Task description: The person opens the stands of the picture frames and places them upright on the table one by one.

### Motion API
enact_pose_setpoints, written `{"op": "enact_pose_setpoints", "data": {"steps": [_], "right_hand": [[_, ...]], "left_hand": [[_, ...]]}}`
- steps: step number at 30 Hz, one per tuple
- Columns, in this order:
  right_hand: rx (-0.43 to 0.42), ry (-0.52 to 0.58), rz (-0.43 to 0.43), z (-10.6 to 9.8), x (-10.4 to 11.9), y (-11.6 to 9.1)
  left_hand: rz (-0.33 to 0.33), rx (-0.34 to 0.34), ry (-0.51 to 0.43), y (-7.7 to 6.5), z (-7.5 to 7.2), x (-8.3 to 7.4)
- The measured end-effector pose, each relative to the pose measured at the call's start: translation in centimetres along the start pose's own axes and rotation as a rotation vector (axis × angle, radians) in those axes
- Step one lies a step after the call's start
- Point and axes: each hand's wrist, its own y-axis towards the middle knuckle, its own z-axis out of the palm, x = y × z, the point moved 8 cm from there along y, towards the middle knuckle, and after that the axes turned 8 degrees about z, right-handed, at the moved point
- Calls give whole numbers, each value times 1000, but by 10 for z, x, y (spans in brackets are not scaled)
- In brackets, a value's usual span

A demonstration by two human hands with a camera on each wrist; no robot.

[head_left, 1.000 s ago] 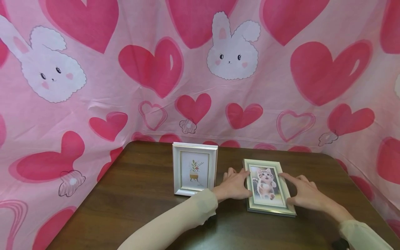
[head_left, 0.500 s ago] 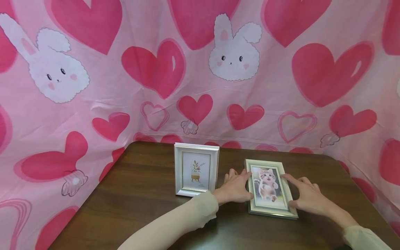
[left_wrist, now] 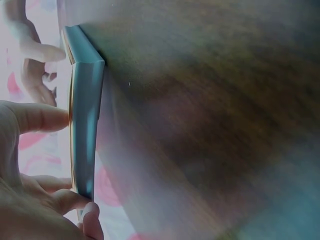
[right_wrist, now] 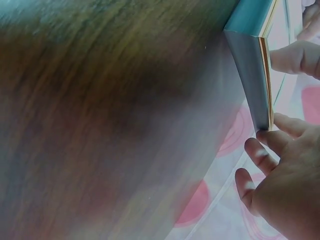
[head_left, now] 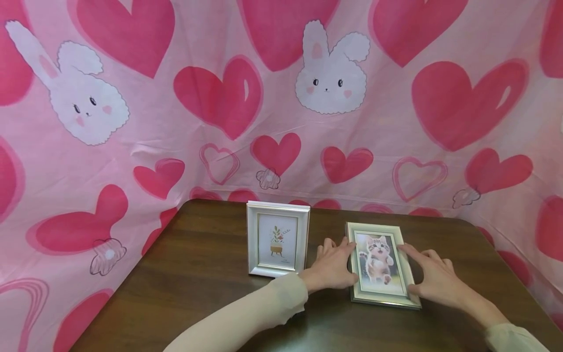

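A picture frame with a kitten photo lies face up on the brown table, right of centre in the head view. My left hand holds its left edge, thumb and index finger on the rim. In the left wrist view, other fingers of that hand bend around the frame's side. My right hand holds the right edge the same way. The right wrist view shows its thumb on the face side and fingers at the far end of the side edge.
A second white picture frame, with a potted plant print, stands upright to the left, close behind my left forearm. The wooden table has a pink cloth with hearts and rabbits hanging behind and around it.
The view has shifted slightly, so everything sits a little further right in it. Both hands keep their places on the kitten frame, with hardly any movement.
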Motion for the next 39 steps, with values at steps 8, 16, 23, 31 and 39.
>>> {"op": "enact_pose_setpoints", "data": {"steps": [8, 16, 23, 31, 39], "right_hand": [[-35, 11, -18, -2, 2, -3], [-48, 8, -25, -5, 4, -6], [-64, 10, -30, -6, 5, -9], [-91, 9, -48, -7, 8, -12], [-99, 12, -55, -8, 8, -14]], "left_hand": [[21, -6, 40, -3, -2, -3], [36, -17, 43, -5, -2, -4], [46, -27, 61, -5, -1, -5], [42, -23, 74, -8, -2, -7], [62, -37, 90, -9, -1, -8]]}}
